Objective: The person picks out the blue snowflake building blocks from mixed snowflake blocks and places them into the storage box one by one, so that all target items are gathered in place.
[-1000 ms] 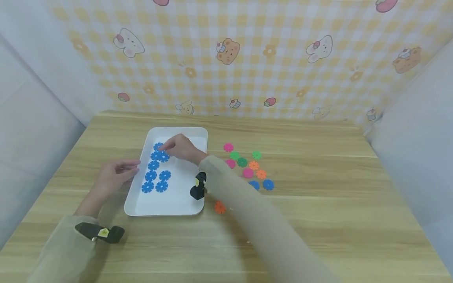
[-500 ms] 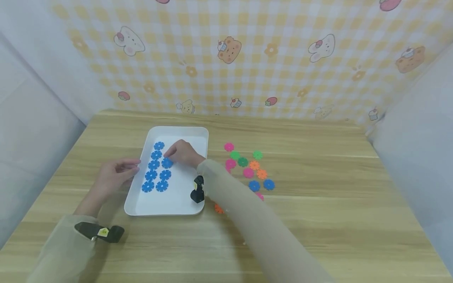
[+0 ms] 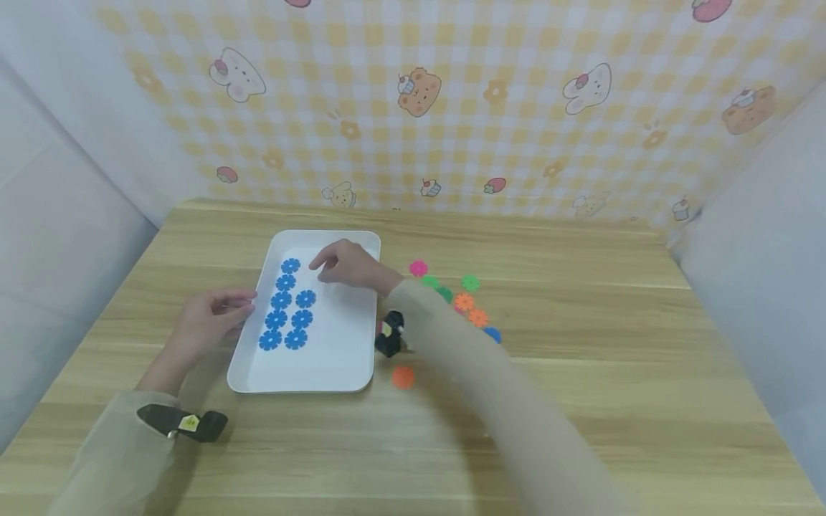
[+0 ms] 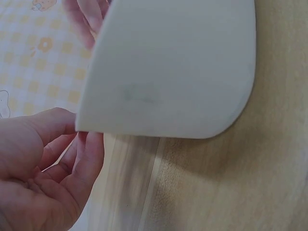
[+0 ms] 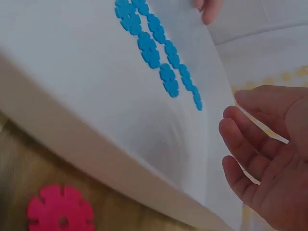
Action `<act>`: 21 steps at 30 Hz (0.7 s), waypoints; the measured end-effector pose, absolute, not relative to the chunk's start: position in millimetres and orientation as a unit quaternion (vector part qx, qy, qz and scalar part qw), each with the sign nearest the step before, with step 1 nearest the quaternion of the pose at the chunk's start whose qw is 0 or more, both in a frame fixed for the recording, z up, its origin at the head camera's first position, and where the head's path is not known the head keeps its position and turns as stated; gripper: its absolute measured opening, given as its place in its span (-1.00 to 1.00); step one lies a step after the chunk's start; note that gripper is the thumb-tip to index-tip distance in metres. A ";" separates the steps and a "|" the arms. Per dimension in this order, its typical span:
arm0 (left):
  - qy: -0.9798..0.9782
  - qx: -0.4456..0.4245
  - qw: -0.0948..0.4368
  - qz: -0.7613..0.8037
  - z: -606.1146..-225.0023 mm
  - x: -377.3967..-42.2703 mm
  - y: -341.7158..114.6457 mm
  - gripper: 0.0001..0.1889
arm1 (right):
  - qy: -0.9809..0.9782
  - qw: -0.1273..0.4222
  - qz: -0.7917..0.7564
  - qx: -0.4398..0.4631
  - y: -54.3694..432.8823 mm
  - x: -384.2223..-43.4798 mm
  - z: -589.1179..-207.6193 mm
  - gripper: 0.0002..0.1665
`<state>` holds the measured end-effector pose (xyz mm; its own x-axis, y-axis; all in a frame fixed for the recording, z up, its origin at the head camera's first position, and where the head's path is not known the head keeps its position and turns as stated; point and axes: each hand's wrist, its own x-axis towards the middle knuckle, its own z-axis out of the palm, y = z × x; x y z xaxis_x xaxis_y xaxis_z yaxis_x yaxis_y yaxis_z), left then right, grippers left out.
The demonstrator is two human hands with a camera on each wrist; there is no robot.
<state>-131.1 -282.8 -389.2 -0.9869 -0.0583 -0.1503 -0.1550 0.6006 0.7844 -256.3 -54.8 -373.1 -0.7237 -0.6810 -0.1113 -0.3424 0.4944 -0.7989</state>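
The white tray (image 3: 335, 344) lies on the wooden table and holds several blue notched discs, like snowflake building pieces, in two columns. The longer column (image 3: 280, 300) runs near the tray's left wall; the shorter column (image 3: 302, 319) stands to its right. My left hand (image 3: 209, 319) holds the tray's left rim, thumb and fingertips on the edge in the left wrist view. Over the tray's upper right part hovers my right hand (image 3: 351, 265), apart from the discs. Its fingers are slightly bent with nothing between them, as the right wrist view shows.
Right of the tray lie loose discs: pink (image 3: 418, 268), light green (image 3: 470, 283), dark green (image 3: 445, 294), orange (image 3: 463, 302) and blue (image 3: 493, 335). Another orange disc (image 3: 404, 378) lies near the tray's lower right corner. The right sleeve (image 3: 477, 365) hides part of this group.
My right hand has put a blue disc down atop the shorter column, let go of it and moved up and to the right. The left hand has stayed at the rim.
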 end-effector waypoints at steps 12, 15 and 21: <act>0.896 -0.052 0.058 0.438 -388.6 -132.3 -281.6 -0.55 | 0.846 0.196 -0.330 -0.370 68.2 -236.5 -360.0 -0.74; 0.897 -0.048 0.057 0.435 -387.9 -131.9 -281.4 -0.54 | 0.857 0.202 -0.313 -0.356 102.0 -225.3 -365.1 -0.75; 0.899 -0.046 0.052 0.431 -389.3 -132.2 -281.8 -0.55 | 0.876 0.216 -0.299 -0.311 155.2 -207.2 -379.0 -0.72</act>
<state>-132.2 -281.8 -389.3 -0.9902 -0.0383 -0.1340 -0.1284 0.6236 0.7711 -207.2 155.2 -379.0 -0.7129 -0.6742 -0.1929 -0.4161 0.6281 -0.6576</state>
